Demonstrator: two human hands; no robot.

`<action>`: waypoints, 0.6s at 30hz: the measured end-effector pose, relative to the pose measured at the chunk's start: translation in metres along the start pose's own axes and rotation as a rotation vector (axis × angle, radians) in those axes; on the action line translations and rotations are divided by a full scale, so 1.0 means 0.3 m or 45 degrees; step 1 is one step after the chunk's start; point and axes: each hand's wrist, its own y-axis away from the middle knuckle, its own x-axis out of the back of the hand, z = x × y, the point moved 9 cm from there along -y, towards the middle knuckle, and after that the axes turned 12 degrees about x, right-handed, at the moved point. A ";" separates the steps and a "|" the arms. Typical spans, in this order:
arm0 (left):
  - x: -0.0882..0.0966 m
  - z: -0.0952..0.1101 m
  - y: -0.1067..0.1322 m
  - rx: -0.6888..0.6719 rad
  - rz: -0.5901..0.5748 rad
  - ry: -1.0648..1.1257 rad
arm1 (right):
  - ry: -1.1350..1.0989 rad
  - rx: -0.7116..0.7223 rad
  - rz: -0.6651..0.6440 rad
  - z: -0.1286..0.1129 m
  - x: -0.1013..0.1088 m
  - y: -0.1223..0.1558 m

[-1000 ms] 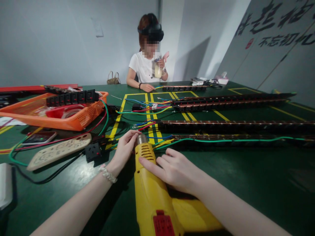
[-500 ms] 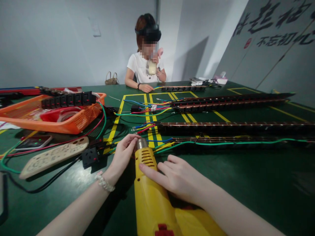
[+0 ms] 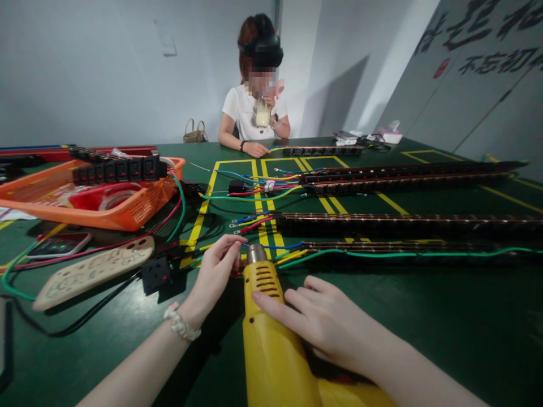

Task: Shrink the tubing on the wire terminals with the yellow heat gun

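My right hand [image 3: 324, 316] is wrapped round a yellow heat gun [image 3: 274, 345], its index finger stretched along the vented body. The metal nozzle [image 3: 255, 254] points away from me, just right of my left fingertips. My left hand [image 3: 219, 265] is closed in a pinch at the end of a blue wire [image 3: 282, 247]; the wire's tip is hidden by the fingers. This wire runs right to the nearest long black socket strip [image 3: 382, 247], alongside yellow and green wires. Just beyond my left hand lie red and blue leads [image 3: 254, 222] with metal terminals.
An orange basket [image 3: 123, 217] holds a short socket strip. Near it lie a phone [image 3: 59, 245], a beige power strip [image 3: 97, 271] and a black plug block [image 3: 156, 274]. More long strips [image 3: 407, 172] cross the green table. Opposite sits a person [image 3: 254, 107] holding a drink.
The heat gun and my right hand have shifted slightly right, so the nozzle stands a little apart from my left fingertips. The whole view has also shifted slightly.
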 end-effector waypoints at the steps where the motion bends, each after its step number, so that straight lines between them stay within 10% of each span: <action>1: -0.002 0.004 0.001 -0.020 -0.003 -0.007 | -0.024 -0.011 -0.006 0.005 -0.002 0.012; 18: -0.010 0.004 0.018 -0.023 -0.002 -0.049 | -0.063 -0.179 0.046 0.058 0.020 0.193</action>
